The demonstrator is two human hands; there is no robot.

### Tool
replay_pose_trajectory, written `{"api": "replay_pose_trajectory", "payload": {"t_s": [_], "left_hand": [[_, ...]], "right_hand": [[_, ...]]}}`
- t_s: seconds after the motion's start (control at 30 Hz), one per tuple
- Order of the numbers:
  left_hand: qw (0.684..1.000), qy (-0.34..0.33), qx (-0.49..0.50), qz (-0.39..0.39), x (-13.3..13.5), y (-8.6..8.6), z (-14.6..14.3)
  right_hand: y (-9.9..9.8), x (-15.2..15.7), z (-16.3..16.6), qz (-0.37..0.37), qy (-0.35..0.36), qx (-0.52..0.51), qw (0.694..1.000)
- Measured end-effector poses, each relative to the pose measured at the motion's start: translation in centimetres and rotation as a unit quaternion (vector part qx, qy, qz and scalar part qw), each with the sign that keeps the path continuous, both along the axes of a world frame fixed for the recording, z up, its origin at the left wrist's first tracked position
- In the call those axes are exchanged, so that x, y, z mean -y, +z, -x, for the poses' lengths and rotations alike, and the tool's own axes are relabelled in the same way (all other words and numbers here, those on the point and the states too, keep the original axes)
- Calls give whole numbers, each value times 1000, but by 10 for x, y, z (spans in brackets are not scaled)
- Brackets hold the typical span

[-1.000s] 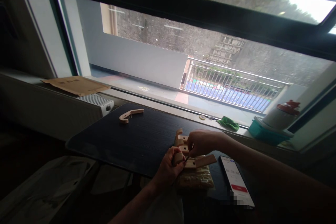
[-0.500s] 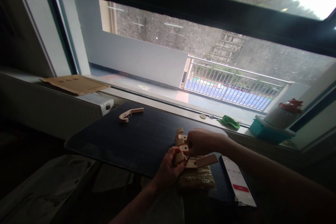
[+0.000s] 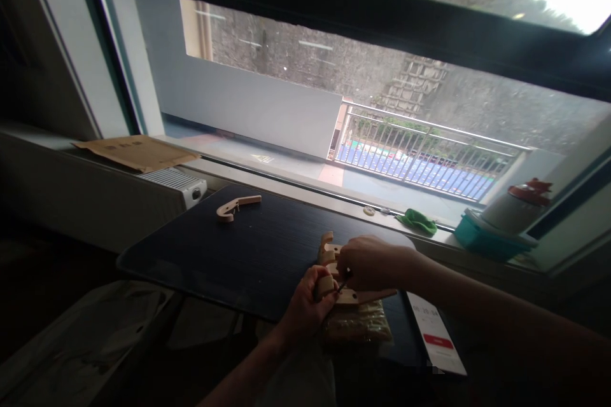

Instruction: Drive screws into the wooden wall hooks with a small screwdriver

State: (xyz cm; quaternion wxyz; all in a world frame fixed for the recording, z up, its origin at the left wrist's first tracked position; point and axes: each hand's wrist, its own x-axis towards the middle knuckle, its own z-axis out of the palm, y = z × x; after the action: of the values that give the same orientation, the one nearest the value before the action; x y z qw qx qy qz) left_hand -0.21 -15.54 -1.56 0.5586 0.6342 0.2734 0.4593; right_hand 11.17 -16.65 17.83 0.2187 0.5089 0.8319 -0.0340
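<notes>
My left hand (image 3: 307,304) is closed round the curved end of a pale wooden hook piece (image 3: 356,296) near the front edge of the dark table (image 3: 229,254). My right hand (image 3: 370,262) is pinched just above that piece, fingertips together on something too small to make out. More wooden hook pieces (image 3: 328,248) lie stacked just behind the hands. A single wooden hook (image 3: 236,206) lies apart at the far left of the table. A clear bag of small parts (image 3: 359,325) sits under the held piece.
A phone (image 3: 435,341) with a lit screen lies to the right of the hands. On the windowsill stand a teal container with a bottle (image 3: 503,219), a green cloth (image 3: 416,221) and a brown envelope (image 3: 138,151). A white heater (image 3: 174,183) is left of the table.
My right hand has shifted slightly down and right over the wooden piece, covering more of it. The left hand keeps its hold. The view moved a little.
</notes>
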Motion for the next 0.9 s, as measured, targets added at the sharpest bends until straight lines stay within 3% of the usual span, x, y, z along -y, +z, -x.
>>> {"api": "replay_pose_trajectory", "payload": {"t_s": [0.27,0.9], "left_hand": [[1000,-2,-3,6,1,1,1],[1000,-3,8,9,0,3,1]], "right_hand": [[-12,-7,-11,10,-27,-35,999],[-12,-8,-10,4,-31,-47,998]]}}
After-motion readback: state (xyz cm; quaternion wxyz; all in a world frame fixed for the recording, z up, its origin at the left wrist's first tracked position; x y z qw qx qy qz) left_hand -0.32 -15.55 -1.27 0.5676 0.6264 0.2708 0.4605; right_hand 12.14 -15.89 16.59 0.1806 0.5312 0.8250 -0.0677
